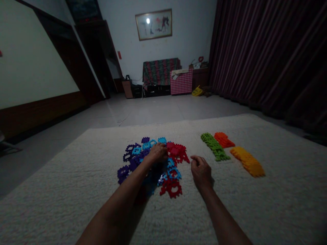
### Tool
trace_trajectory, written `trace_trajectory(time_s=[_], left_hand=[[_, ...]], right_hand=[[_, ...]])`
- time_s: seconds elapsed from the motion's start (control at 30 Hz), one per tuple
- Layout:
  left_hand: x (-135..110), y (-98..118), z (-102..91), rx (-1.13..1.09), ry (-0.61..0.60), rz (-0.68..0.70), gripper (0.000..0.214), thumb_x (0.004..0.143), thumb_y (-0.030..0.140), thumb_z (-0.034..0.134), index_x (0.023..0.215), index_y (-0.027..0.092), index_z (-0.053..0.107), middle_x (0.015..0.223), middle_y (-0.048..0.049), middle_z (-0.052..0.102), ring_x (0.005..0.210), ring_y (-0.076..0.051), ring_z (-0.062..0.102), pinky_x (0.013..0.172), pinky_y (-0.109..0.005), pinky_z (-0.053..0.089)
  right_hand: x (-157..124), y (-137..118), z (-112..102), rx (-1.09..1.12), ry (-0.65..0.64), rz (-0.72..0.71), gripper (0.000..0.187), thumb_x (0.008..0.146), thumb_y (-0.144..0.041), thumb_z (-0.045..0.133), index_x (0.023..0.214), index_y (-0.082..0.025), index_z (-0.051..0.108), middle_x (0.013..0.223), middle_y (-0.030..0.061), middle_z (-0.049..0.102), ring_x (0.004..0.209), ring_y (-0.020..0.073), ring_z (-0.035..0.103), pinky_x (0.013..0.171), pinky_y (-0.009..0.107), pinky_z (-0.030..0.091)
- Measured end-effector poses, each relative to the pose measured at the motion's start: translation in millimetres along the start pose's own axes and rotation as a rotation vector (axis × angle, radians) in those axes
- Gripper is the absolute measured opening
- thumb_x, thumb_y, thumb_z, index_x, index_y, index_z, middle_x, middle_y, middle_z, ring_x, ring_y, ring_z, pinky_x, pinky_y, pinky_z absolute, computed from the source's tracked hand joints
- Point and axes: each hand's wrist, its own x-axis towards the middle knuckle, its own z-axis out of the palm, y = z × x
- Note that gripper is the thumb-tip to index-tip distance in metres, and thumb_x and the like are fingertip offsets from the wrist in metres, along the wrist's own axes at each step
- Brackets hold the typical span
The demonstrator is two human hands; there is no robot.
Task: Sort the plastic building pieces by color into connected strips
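My left hand [158,152] reaches into a loose pile of toothed plastic interlocking tiles, its fingers curled down beside the red tiles [178,152]. Whatever it may grip is hidden beneath the fingers. Purple tiles [124,173] and light blue tiles [174,173] lie around and under my left forearm, which covers part of the pile. One red tile group [172,188] sits at the near edge. My right hand [201,170] rests on the mat just right of the pile, fingers curled in, with nothing visible in them.
Farther right lie sorted rows of tiles: green [215,147], orange-red [223,139] and yellow-orange [247,161]. All rest on a pale textured mat [281,204] over a tiled floor [163,110]. Dark curtains [255,51] hang at the right; a cloth-covered cabinet [160,73] stands at the back wall.
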Motion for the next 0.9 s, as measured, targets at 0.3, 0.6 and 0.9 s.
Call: trace_trajectory(time_s=[0.3, 0.6, 0.9], left_hand=[[28.4, 14.9, 19.1, 0.027, -0.029, 0.066, 0.022, 0.083, 0.021, 0.052, 0.086, 0.018, 0.074, 0.097, -0.0115, 0.069, 0.095, -0.022, 0.064, 0.09, -0.032, 0.049], [15.2, 14.8, 6.5, -0.1, 0.165, -0.03, 0.033, 0.087, 0.023, 0.054, 0.117, 0.021, 0.067, 0.12, -0.0095, 0.064, 0.109, -0.02, 0.061, 0.099, -0.031, 0.047], [-104.7, -33.4, -29.3, -0.077, 0.147, -0.202, 0.029, 0.086, 0.016, 0.051, 0.105, 0.019, 0.072, 0.119, -0.0081, 0.067, 0.114, -0.02, 0.06, 0.105, -0.031, 0.043]], right_hand=[[0.3, 0.9, 1.6, -0.005, 0.016, -0.007, 0.032, 0.077, -0.025, 0.041, 0.088, -0.019, 0.07, 0.094, 0.0095, 0.071, 0.086, 0.0213, 0.064, 0.083, 0.033, 0.048], [2.2, 2.2, 2.9, 0.022, 0.026, -0.017, 0.031, 0.077, -0.026, 0.041, 0.086, -0.017, 0.07, 0.091, 0.0103, 0.07, 0.085, 0.0216, 0.063, 0.082, 0.034, 0.048], [1.4, 4.3, 6.4, -0.088, -0.027, -0.052, 0.031, 0.078, -0.023, 0.041, 0.086, -0.016, 0.07, 0.093, 0.0108, 0.069, 0.086, 0.0214, 0.061, 0.084, 0.034, 0.046]])
